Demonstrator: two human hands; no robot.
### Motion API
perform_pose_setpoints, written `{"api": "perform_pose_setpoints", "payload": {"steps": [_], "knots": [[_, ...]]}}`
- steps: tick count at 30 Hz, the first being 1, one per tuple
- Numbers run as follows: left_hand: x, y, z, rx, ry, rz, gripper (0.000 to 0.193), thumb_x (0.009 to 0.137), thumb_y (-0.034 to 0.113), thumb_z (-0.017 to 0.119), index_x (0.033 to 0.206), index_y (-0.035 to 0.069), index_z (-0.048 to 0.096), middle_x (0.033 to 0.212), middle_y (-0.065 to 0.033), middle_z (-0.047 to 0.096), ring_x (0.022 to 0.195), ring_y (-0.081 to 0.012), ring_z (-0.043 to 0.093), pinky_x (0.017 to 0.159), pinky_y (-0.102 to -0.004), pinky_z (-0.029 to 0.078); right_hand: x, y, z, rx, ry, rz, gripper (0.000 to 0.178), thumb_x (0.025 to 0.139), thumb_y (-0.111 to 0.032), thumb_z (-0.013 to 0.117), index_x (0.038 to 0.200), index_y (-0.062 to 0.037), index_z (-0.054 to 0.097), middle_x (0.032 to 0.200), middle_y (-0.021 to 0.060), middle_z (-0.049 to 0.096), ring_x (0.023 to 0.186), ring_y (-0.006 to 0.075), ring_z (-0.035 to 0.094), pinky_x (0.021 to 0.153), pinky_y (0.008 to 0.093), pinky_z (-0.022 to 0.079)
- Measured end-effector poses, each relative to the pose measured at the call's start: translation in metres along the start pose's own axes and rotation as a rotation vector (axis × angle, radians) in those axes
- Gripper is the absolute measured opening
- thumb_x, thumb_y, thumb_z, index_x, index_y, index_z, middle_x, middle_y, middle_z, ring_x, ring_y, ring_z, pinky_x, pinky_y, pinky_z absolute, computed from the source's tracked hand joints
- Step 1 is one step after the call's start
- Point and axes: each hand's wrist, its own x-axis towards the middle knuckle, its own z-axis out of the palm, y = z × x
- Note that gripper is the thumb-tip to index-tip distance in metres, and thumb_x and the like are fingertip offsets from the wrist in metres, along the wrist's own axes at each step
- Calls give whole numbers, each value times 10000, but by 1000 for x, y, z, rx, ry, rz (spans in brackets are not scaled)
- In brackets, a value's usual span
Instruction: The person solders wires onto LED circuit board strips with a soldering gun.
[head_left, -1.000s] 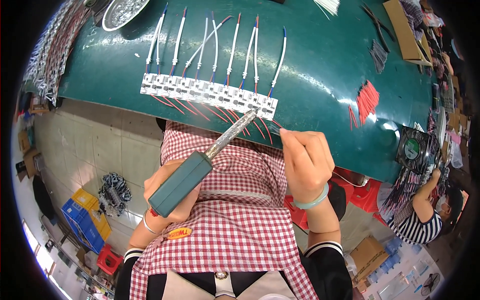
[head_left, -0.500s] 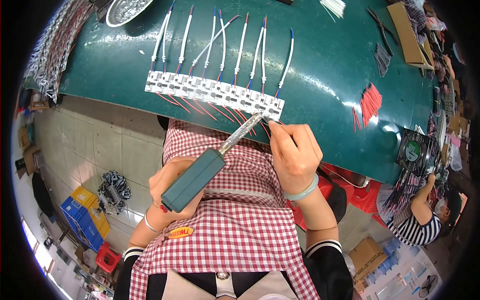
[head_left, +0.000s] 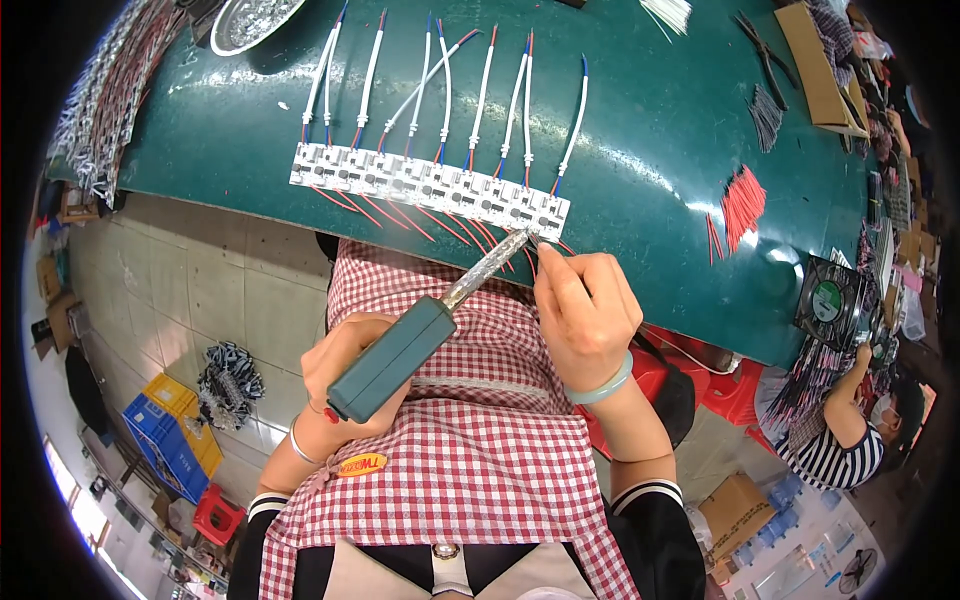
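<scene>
My left hand is wrapped around the green handle of a soldering iron. Its silvery barrel points up and right, with the tip at the near edge of a white strip of circuit boards, close to the strip's right end. Right beside that tip, my right hand is closed in a pinch. Whatever its fingertips hold is too small to make out; a red wire shows next to them. White-sheathed cables with red and blue cores run from the strip's far side. Thin red wires stick out along its near side.
Cut red wires lie on the green table at the right, with dark wires, pliers and a fan nearby. Bundled wires and a metal bowl are at left. Another person sits at far right.
The soldering iron and my left hand have shifted slightly up and right. My right hand has moved a little to the left, still pinched. The board strip has barely moved.
</scene>
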Motion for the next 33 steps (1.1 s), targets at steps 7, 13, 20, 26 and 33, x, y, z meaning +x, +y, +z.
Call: {"api": "perform_pose_setpoints", "payload": {"steps": [7, 13, 20, 26, 33], "knots": [[3, 0, 1, -37, 8, -10, 246, 653, -67, 728, 884, -86, 646, 838, -183, 675, 731, -303, 702, 668, -342, 576, -1, 0, 1, 3, 8, -4, 269, 686, 98, 793, 931, 9, 725, 734, 82, 567, 631, 224, 584, 537, 336, 468], [0, -1, -1, -24, -5, -51, 213, 718, -2, 757, 905, -68, 679, 843, -158, 658, 703, -280, 684, 624, -341, 538, 0, 1, 1, 13, 1, -6, 274, 684, 105, 789, 935, 15, 725, 741, 87, 567, 638, 227, 585, 538, 337, 466], [-3, -1, -6, 68, 26, 71, 213, 746, 7, 743, 936, -66, 683, 866, -169, 666, 700, -283, 676, 609, -342, 526, -1, 4, 2, 10, 5, -27, 275, 696, 90, 773, 956, 20, 718, 752, 82, 562, 646, 223, 576, 535, 334, 467], [-14, 2, -10, 88, 56, -35, 251, 771, 53, 747, 996, -46, 698, 944, -200, 683, 747, -302, 684, 654, -357, 534, -1, 4, 0, 1, -6, -37, 266, 724, 71, 754, 983, 27, 711, 784, 88, 578, 671, 229, 578, 548, 331, 477], [-16, -2, -15, 126, 50, -29, 273, 764, 64, 752, 1009, -43, 701, 962, -203, 681, 748, -315, 680, 685, -364, 538, 0, -14, -44, -3, -80, 50, 283, 713, 108, 769, 982, 40, 717, 816, 102, 604, 675, 240, 591, 561, 338, 477]]}}
